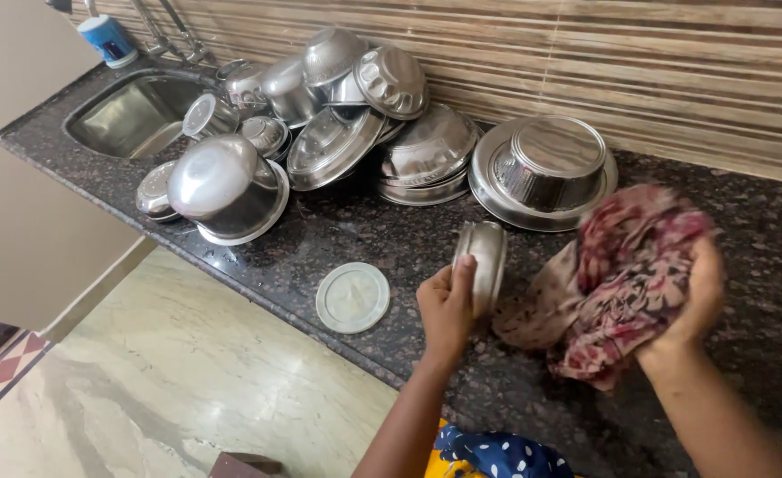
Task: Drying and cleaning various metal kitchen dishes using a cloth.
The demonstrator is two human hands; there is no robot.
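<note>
A dark speckled stone counter (382,230) runs across the view below a wall of striped tan tiles (656,62), with pale marbled floor (187,381) in front of it. At the far left end a steel sink (134,115) is sunk into the counter, and a blue and white cup (107,40) stands behind it by the tap. Between the sink and the middle of the counter lies a heap of steel pots, bowls and lids (355,115), most turned upside down and leaning on one another. Just right of the heap a steel bowl (550,164) sits upturned on a wide steel plate (488,190). At the heap's near left a large rounded pot (223,181) rests on its side.

The right hand (696,296) clenches a bunched red and cream patterned cloth (621,274), fingers wrapped around its far side, above the counter's right part. The left hand (448,305) grips a small round steel container (484,261) held on edge, thumb on its near face, just beside the cloth. A round white plastic lid (353,297) lies flat on the counter near the front edge, left of that hand and apart from it
</note>
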